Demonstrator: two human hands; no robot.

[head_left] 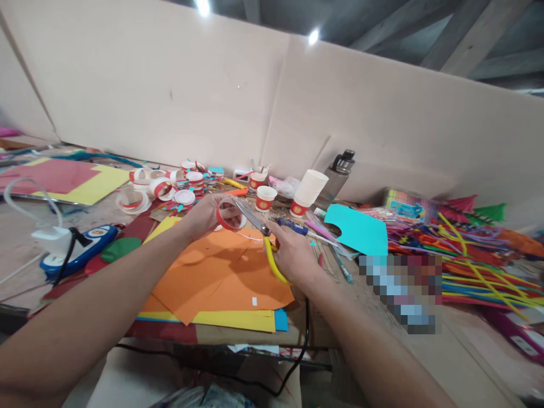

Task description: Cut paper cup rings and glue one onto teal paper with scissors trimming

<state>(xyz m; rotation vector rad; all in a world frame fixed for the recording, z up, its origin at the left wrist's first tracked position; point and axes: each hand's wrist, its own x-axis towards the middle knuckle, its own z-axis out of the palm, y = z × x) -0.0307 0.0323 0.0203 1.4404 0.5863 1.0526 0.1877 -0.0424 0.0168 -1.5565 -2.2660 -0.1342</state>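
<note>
- Two bare hands are busy in the head cam, the only view: the left hand pinches a red-and-white paper cup ring, while the right hand is wrapped round some yellow-handled scissors.
- One ring, one pair of scissors, both up above the orange paper. Ring's probably raised like that so the blades have room beside it; can't tell if they touch it.
- One single paper cup just beyond the hands, plus one cup stack, presumably nested to save space. No clue how many are in it.
- One more cup has bits stuck in it, likely to keep them together.
- One water bottle, one notched cyan sheet.
- Pipe cleaners: too tangled to count, sorry.
</note>
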